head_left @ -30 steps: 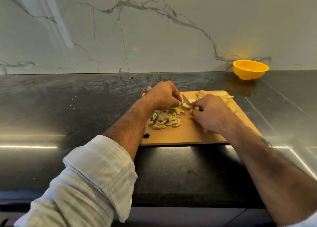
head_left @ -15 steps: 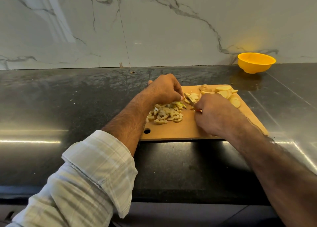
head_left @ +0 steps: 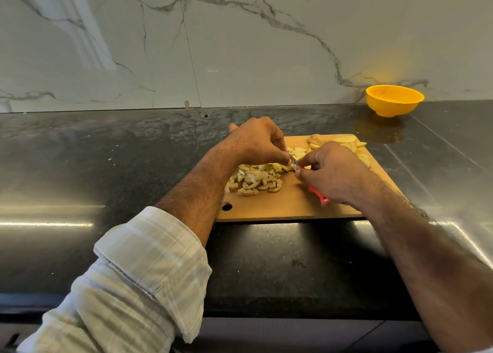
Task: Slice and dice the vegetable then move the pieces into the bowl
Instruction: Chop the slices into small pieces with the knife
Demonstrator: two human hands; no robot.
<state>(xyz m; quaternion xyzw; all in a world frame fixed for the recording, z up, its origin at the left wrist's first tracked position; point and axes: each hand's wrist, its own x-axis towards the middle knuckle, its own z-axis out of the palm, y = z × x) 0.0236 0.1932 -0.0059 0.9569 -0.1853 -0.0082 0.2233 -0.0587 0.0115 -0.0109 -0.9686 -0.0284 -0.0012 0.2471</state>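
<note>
A wooden cutting board [head_left: 290,206] lies on the dark counter. A heap of diced pale vegetable pieces [head_left: 256,180] sits on its left half, and round slices [head_left: 349,143] lie at its far right corner. My right hand [head_left: 333,173] grips a knife with a red handle [head_left: 318,194]; its blade points toward my left hand. My left hand [head_left: 256,141] has its fingertips curled at the blade, by the freshly cut pieces; what they pinch is hidden. The yellow bowl [head_left: 394,100] stands at the back right by the wall.
A marble wall runs along the back of the counter. The counter's front edge is close below the board. Dark counter surface [head_left: 106,165] stretches to the left of the board.
Both hands have drawn together over the board's middle. The knife has shifted toward the diced heap, and its red handle now shows under my right hand.
</note>
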